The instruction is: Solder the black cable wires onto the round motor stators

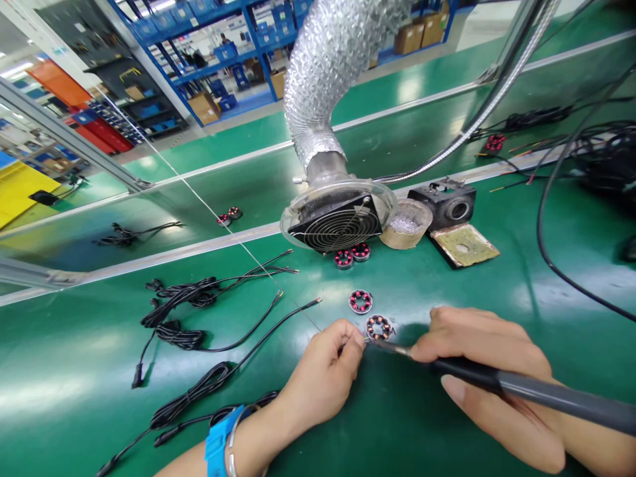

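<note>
My left hand (pixel 330 361) is closed in a pinch, and a thin wire end pokes out of its fingertips against the edge of a ring-shaped copper-wound coil (pixel 378 328). The rest of what it pinches is hidden by the fingers. In my right hand (pixel 489 358) is a soldering iron (pixel 477 374) with a dark handle, held like a pen. Its metal tip reaches the near left edge of that coil, close to the left fingertips. Just behind lies a coil with red windings (pixel 360 302). A thin strand (pixel 243 248) slants down from the upper left toward my left hand.
Black cables (pixel 199 358) with stripped ends lie at left. A fume extractor grille (pixel 342 228) on a foil duct (pixel 318 86) hangs ahead, with two coils beneath. Right of it stand a round tub (pixel 407 222) and an iron stand with a sponge (pixel 464 244).
</note>
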`<state>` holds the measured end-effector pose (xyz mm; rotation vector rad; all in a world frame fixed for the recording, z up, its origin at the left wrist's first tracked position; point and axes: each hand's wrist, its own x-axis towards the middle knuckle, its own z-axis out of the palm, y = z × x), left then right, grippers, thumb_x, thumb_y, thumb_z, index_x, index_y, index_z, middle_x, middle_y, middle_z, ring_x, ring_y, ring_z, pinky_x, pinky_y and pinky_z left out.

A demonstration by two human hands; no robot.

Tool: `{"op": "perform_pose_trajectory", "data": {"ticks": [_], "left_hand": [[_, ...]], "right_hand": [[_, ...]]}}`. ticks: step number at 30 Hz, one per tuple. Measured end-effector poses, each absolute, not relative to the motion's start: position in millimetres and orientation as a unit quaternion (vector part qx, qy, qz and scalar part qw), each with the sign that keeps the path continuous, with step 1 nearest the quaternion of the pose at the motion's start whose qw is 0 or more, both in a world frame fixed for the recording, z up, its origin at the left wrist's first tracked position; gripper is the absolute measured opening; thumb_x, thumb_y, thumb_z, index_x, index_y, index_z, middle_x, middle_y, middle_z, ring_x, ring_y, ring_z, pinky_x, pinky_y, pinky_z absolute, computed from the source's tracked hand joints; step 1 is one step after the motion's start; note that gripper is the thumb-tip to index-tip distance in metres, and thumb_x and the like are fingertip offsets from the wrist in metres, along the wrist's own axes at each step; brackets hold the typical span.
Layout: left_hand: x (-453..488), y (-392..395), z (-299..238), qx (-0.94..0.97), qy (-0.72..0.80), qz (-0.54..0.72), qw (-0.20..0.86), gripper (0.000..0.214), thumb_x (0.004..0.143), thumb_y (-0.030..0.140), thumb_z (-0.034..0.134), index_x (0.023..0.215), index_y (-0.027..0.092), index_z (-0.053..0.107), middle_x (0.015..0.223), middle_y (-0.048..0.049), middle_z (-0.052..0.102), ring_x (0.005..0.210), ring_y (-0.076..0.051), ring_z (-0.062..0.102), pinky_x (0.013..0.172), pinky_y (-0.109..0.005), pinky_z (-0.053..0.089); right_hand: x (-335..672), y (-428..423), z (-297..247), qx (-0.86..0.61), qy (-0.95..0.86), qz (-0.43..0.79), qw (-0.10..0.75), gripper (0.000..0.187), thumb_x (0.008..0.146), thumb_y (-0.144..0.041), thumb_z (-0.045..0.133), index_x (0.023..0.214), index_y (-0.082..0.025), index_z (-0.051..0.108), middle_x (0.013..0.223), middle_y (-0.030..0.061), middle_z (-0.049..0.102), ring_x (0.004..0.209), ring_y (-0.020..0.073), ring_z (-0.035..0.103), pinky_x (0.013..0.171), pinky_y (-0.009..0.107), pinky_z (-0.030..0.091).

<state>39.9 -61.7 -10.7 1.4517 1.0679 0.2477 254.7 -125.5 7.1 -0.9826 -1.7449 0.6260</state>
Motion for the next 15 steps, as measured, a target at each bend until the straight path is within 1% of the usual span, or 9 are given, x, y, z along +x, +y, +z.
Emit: {"op": "perform_pose_trajectory", "data": {"ticks": [5, 15], "left_hand": [[39.5, -62.0, -10.8, 0.625, 0.462, 0.106, 0.62, 0.026, 0.098, 0.038, 0.041, 0.08, 0.019, 0.048, 0.059, 0.006, 0.043, 0.054, -0.01, 0.035, 0.051, -0.023, 0.028], [39.3, -62.0, -12.2, 0.618, 0.459, 0.111, 0.628, 0.025, 0.097, 0.036, 0.042, 0.079, 0.019, 0.048, 0.059, 0.0059, 0.044, 0.054, -0.01, 0.035, 0.051, -0.023, 0.027]], "right_hand": [[255.8, -126.5, 8.0, -0.409, -0.706, 0.25, 0.521, 0.028, 0.079, -0.012, 0.049, 0.1, -0.021, 0.065, 0.066, 0.0016, 0.058, 0.052, 0.0164, 0.051, 0.049, 0.033, 0.035], [257.9, -125.0, 8.5, -0.414, -0.714, 0.243, 0.509, 0.031, 0.078, -0.012, 0.05, 0.104, -0.022, 0.064, 0.066, 0.0007, 0.057, 0.053, 0.017, 0.052, 0.05, 0.032, 0.038]]}}
